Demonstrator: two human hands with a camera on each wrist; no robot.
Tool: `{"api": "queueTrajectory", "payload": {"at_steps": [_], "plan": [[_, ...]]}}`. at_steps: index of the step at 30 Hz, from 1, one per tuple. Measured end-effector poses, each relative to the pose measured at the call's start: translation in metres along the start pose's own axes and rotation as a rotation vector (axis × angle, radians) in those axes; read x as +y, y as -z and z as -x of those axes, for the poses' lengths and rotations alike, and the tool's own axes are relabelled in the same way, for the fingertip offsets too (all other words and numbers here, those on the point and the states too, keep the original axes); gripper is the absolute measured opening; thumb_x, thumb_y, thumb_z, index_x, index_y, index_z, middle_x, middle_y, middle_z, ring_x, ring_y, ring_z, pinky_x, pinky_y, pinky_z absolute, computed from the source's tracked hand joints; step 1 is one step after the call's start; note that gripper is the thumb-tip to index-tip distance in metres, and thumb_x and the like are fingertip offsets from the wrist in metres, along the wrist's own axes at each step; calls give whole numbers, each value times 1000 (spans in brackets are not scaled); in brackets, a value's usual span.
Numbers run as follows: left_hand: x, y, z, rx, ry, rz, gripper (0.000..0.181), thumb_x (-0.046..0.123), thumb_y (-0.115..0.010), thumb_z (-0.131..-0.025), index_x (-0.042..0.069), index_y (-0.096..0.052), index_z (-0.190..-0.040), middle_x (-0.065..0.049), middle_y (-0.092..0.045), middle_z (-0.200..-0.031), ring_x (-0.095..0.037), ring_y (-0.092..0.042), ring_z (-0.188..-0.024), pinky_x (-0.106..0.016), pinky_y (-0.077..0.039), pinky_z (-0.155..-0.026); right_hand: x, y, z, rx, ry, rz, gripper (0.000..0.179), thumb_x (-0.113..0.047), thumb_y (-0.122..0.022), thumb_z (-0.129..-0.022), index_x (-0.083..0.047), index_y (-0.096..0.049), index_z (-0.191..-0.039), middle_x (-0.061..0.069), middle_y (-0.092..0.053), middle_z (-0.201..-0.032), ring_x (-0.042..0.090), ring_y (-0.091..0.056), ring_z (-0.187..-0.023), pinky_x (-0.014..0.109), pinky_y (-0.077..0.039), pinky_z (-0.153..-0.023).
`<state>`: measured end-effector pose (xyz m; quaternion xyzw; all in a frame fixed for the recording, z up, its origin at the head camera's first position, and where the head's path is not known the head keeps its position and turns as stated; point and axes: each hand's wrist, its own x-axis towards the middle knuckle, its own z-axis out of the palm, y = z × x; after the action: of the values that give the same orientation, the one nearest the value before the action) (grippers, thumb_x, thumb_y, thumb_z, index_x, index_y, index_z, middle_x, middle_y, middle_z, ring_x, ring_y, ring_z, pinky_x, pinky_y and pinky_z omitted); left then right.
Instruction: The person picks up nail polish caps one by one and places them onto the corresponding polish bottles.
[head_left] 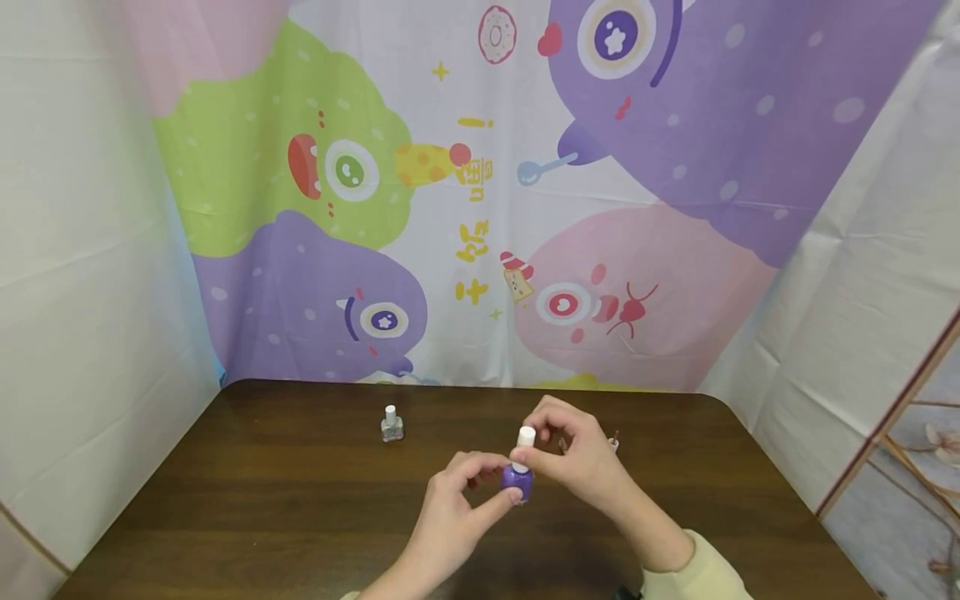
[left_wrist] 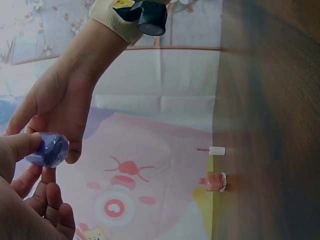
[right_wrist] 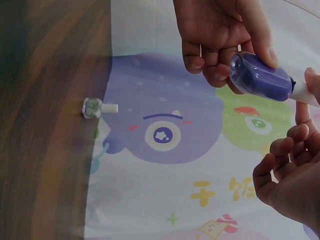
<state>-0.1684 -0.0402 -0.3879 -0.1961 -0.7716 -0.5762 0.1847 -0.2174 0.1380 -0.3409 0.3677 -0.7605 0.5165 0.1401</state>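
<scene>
Between the two hands, above the table, is a nail polish bottle (head_left: pixel 517 482) of purple polish with a white cap (head_left: pixel 527 437). My left hand (head_left: pixel 459 500) pinches the glass body between thumb and fingers. The thumb and fingers of my right hand (head_left: pixel 581 457) grip the cap. In the right wrist view the purple bottle (right_wrist: pixel 262 77) lies tilted, its cap still on the neck. The left wrist view shows the bottle's base (left_wrist: pixel 52 150) facing the camera, with the cap hidden behind the fingers.
A clear glittery nail polish bottle (head_left: pixel 392 427) with a white cap stands at the back left of the dark wooden table (head_left: pixel 300 500). At the right, an uncapped pink bottle (left_wrist: pixel 215 182) stands beside its white brush cap (left_wrist: pixel 217 150), brush pointing up. A cartoon curtain (head_left: pixel 465 350) hangs behind.
</scene>
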Motion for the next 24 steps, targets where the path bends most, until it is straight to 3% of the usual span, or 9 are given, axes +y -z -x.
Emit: {"api": "queueTrajectory", "payload": {"at_steps": [10,18,24], "plan": [[0,4,-2,-2,11,27,21,22,-78,-77,25,-70,-96,12,-62,-85,-17,-55,-80,-25,-43,-72,-2,8,-1,-132,105,-42,23,0,-64,-86,-11,-66,-105,1,-56,-89,11,-47,-75,23,-41,-55],[-3,5,-1,-40,-64,27,22,23,-77,-78,21,-70,-99,10,-63,-86,-17,-56,-80,-25,-44,-72,-2,13,-2,-248,139,-127,25,3,-55,-91,-9,-66,-110,5,-59,-97,13,-51,-86,29,-45,-70],[-4,7,-1,-83,-66,34,23,24,-76,-79,21,-70,-101,11,-65,-89,-18,-58,-84,-25,-44,-72,-2,15,-2,-277,138,-177,25,3,-51,-92,-9,-65,-109,5,-56,-95,14,-52,-89,29,-45,-74]]}}
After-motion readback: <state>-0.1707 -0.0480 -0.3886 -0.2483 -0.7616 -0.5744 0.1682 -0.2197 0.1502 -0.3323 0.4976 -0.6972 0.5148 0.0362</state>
